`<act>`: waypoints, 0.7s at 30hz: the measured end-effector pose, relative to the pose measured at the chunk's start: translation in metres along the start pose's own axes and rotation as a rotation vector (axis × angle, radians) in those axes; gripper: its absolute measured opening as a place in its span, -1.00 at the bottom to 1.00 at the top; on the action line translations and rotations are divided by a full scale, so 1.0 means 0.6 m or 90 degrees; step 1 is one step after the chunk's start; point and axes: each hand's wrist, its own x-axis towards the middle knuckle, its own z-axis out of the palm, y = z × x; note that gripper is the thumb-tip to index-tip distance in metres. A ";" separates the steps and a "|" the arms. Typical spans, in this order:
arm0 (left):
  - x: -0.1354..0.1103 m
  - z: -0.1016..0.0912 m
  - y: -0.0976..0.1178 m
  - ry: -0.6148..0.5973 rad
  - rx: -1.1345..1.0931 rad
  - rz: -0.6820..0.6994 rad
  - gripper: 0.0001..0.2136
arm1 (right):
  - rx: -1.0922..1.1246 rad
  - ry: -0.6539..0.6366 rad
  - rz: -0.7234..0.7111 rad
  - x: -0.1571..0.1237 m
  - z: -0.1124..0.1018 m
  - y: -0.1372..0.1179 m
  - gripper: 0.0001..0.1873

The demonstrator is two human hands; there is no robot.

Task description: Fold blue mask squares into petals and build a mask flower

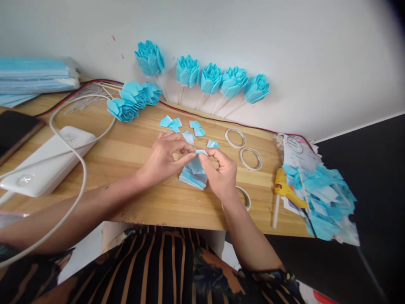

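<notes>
My left hand (164, 156) and my right hand (222, 171) meet over the wooden table. Between them, both pinch the edge of a small light-blue piece of fabric-like sheet (200, 153), thumbs against fingers. Below the hands lies a stack of cut blue pieces (192, 179), partly hidden by the held piece and my right hand. Small folded blue pieces (171, 122) are scattered just beyond my fingers. To the right lie two tape rolls (235, 138); a third tape roll (247, 197) is half covered by my right wrist.
Several blue flowers on sticks (211, 79) lean on the wall; more flowers (134, 99) lie left. A white power bank (47, 162) with a looping cable, a phone (17, 131) and stacked blue masks (34, 76) occupy the left. A yellow glue gun (287, 190) and blue scraps (332, 198) are right.
</notes>
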 end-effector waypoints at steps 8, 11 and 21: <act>0.004 -0.004 0.009 -0.018 -0.043 -0.027 -0.85 | 0.008 0.008 0.027 0.001 0.000 -0.001 -0.84; 0.006 -0.004 0.007 -0.024 -0.094 -0.064 -0.84 | 0.052 0.008 0.080 0.003 -0.002 0.002 -0.83; 0.011 -0.012 -0.002 -0.028 -0.262 -0.254 -0.81 | 0.202 0.052 0.168 0.005 -0.006 0.028 -0.78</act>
